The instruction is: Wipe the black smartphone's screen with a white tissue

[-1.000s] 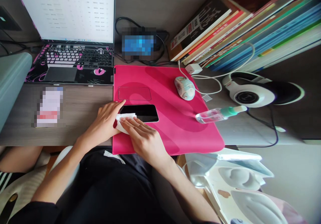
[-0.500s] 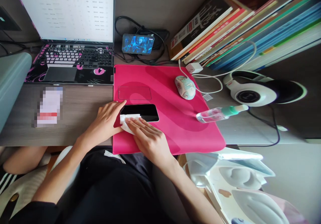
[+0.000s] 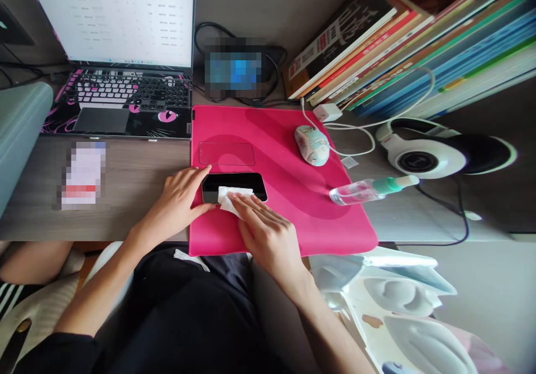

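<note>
A smartphone (image 3: 238,180) with a dark screen lies flat on the pink desk mat (image 3: 293,223). My left hand (image 3: 182,198) brackets the phone's left end, its index finger at the far corner and its thumb at the near one. Under the fingers of my right hand (image 3: 270,231), a folded white tissue (image 3: 225,196) presses against the near half of the screen. Just beyond the phone, a clear screen protector (image 3: 226,154) with a thin dark outline rests on the mat.
A spray bottle (image 3: 355,192) with a green neck lies on the mat's right side, near a patterned mouse (image 3: 312,145). Headphones (image 3: 422,153), a white charger (image 3: 328,111) and a row of books (image 3: 377,56) stand farther right. An open laptop (image 3: 125,100) occupies the back left.
My right hand has slid the tissue rightward along the phone, from its left end towards the middle. My left hand stays at the phone's left end.
</note>
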A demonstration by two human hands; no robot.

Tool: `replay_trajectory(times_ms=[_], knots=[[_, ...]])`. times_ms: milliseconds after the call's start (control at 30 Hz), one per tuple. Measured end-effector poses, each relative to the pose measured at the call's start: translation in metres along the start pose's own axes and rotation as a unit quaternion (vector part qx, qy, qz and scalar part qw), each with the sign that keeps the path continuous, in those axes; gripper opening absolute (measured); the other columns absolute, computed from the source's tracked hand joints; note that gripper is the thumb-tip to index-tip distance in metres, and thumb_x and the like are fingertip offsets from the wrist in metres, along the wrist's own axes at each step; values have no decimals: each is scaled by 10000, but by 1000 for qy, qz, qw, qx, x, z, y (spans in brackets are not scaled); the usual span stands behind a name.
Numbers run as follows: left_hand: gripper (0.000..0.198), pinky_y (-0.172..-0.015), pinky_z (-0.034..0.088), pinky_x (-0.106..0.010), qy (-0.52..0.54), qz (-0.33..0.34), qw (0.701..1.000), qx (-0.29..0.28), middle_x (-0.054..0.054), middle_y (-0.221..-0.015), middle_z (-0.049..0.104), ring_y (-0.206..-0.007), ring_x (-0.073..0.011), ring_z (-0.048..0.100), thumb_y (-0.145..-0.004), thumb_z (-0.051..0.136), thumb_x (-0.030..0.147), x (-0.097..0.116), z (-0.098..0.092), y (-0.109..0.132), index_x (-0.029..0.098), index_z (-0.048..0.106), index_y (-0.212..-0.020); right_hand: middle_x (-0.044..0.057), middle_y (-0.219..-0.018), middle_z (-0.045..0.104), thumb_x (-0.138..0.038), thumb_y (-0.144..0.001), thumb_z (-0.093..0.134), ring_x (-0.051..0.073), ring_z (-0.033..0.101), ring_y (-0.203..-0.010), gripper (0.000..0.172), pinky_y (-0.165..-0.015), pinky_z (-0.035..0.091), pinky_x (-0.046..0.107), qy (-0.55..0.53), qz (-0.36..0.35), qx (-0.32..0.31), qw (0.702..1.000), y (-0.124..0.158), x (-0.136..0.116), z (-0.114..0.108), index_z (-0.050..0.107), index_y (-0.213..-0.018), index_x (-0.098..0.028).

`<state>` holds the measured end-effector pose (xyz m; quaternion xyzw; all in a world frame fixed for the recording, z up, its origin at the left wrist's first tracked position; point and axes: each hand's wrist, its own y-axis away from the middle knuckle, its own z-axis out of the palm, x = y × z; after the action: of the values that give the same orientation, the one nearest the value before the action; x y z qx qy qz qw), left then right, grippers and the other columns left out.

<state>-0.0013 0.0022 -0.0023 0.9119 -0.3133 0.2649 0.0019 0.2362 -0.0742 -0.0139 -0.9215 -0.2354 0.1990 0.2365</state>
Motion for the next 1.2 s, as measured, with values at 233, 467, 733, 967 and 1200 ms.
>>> replay_trajectory(times_ms=[233,467,733,967,1200], knots=[[770,-1196,413,-525,-3,-1,1000,-2,-171,-1619,528,-1518,-341,486,-1041,719,354,2,-3,0,285,291,-1677,91,-1318,802,-36,-994,537,275,796,-1180,455,-1066,663,401,66,59,16,996,3,4,-12,729,-1380,-181],[745,-1204,407,-522,2,-13,1000,-5,-158,-1602,540,-1519,-342,484,-1044,708,360,3,-2,-1,290,316,-1674,152,-1317,797,3,-958,515,299,796,-1184,480,-1020,678,406,92,73,19,993,6,15,-4,722,-1377,-103],[738,-1207,406,-537,1,-13,1000,-4,-156,-1597,538,-1508,-343,491,-1047,700,374,3,-4,0,300,314,-1672,128,-1449,726,-26,-986,488,279,709,-1336,511,-1141,614,429,52,75,1,996,-17,39,10,689,-1438,-155],[748,-1204,412,-538,-3,-11,1000,0,-163,-1613,528,-1518,-345,481,-1047,697,392,2,-2,-1,295,306,-1678,141,-1468,712,17,-945,445,287,684,-1369,589,-1155,607,458,59,61,-5,996,1,31,2,670,-1465,-144],[746,-1202,410,-529,0,-13,1000,3,-165,-1613,531,-1516,-339,483,-1040,712,374,1,-1,0,283,320,-1668,155,-1471,709,52,-912,426,280,686,-1370,632,-1164,602,440,60,53,-12,997,16,24,-9,658,-1473,-123]])
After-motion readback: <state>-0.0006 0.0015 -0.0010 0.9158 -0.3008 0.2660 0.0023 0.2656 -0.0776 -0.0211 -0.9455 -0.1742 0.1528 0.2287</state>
